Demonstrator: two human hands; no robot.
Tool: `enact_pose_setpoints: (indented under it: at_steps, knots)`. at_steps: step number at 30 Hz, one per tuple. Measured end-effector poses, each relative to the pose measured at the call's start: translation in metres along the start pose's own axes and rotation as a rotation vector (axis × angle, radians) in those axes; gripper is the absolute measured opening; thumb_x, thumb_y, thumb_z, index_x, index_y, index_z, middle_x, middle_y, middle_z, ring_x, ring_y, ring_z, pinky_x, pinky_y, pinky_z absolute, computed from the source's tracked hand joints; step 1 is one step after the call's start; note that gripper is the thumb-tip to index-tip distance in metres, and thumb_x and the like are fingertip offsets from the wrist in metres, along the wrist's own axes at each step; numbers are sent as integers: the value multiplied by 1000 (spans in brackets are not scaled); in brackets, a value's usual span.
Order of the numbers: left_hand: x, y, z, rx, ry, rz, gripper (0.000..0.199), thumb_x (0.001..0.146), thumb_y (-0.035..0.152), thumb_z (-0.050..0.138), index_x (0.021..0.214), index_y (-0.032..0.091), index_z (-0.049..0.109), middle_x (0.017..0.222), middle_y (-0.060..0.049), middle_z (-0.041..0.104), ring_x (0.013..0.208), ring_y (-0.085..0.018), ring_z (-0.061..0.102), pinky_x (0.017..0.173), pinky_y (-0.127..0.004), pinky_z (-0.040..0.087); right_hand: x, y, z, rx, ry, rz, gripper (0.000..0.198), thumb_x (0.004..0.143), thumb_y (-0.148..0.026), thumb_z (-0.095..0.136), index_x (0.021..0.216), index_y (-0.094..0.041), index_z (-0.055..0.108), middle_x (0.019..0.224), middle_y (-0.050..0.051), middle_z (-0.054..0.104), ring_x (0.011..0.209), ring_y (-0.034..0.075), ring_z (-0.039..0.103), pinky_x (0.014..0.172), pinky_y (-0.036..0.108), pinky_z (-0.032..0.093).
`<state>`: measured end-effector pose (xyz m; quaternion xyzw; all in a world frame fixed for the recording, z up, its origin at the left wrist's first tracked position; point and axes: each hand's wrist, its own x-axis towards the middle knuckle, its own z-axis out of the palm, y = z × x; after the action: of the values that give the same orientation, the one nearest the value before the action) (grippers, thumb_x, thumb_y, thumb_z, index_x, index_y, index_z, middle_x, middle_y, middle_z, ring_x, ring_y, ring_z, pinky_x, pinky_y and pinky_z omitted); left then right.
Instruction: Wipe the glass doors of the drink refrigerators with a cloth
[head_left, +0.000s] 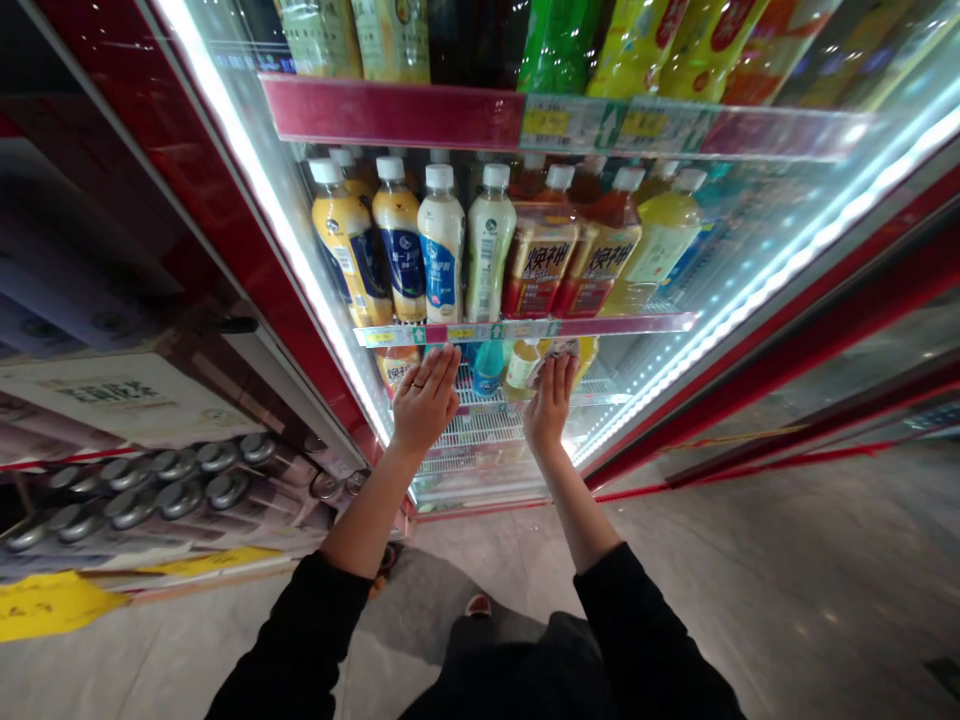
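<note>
My left hand (pixel 426 398) reaches into the lit drinks fridge, fingers stretched out, with their tips at the lower edge of the price strip (pixel 525 328). A ring shows on one finger, and nothing is visible in this hand. To its right, my right hand (pixel 550 402) is under the same strip, fingers pressed together at a greyish, crumpled-looking thing (pixel 561 347). I cannot make out what that is. Between the hands, a blue bottle (pixel 489 368) and a pale-labelled bottle (pixel 522 367) stand on the lower shelf. Above the strip is a row of white-capped bottles (pixel 444 245).
Another price rail (pixel 397 110) crosses above, below more bottles. Lit frame edges (pixel 255 180) bound the opening on both sides. At left, several grey-capped containers (pixel 176 498) stand near yellow tags (pixel 56 605). Grey floor (pixel 787 580) lies below.
</note>
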<state>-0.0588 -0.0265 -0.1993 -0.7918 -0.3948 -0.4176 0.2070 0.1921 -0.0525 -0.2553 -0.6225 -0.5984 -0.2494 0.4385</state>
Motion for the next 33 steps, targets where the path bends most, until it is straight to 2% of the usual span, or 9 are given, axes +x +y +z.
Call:
enact_pose_setpoints:
  at_steps: [4,7,10,14,18,24,27,30,33]
  knots:
    - [-1,0,2,8,8,-3,74,105,16,52,177,27,35,168,-5,58,157,-22,56,138,-36,34,6,5,-4,33,-52,-53,58,107,-9,38,161,-17,59,157,23,67,164,36,47,133,59,45]
    - [-3,6,6,0,-6,-63,66,106,18,50,172,24,46,168,-5,58,161,-23,52,141,-39,31,13,21,-14,52,-81,-69,57,107,-10,38,158,-18,62,157,20,68,164,34,48,135,56,43]
    - [-4,13,9,-21,-25,-141,59,109,21,46,167,20,52,171,-3,56,165,-25,45,144,-41,26,22,44,-25,50,-53,-11,61,108,-10,34,167,-14,50,165,26,59,169,36,37,136,62,39]
    - [-6,20,11,-8,10,-184,61,110,21,43,171,20,46,176,0,49,169,-26,38,145,-39,25,28,71,-36,67,-34,37,66,108,-10,30,173,-13,41,172,27,50,173,37,28,137,66,35]
    - [-5,25,12,66,59,-219,67,107,22,45,174,18,40,175,-9,51,170,-29,34,144,-48,27,24,92,-37,114,-48,-4,64,108,-10,34,170,-16,48,170,23,55,172,35,32,138,59,38]
    - [-1,31,8,95,22,-273,69,105,20,46,173,13,40,175,-15,48,171,-28,32,143,-50,30,29,128,-37,144,38,33,73,107,-8,30,180,-15,24,180,26,37,176,34,16,139,65,32]
    - [1,40,5,99,13,-340,71,105,20,45,175,12,36,179,-16,42,172,-28,29,143,-50,30,38,129,-35,167,62,26,75,107,-8,29,181,-13,16,182,28,32,176,35,12,138,69,31]
    - [5,58,9,72,27,-399,74,106,18,44,178,13,28,183,-16,33,173,-30,25,144,-51,26,40,119,-34,189,-12,-73,75,107,-8,31,181,-19,21,177,23,44,174,36,23,134,73,36]
    - [15,88,23,50,-10,-327,73,107,19,45,178,15,29,180,-16,39,171,-30,32,143,-52,27,31,122,-38,196,-168,-213,72,105,-4,35,173,-28,45,166,13,63,166,31,44,134,66,42]
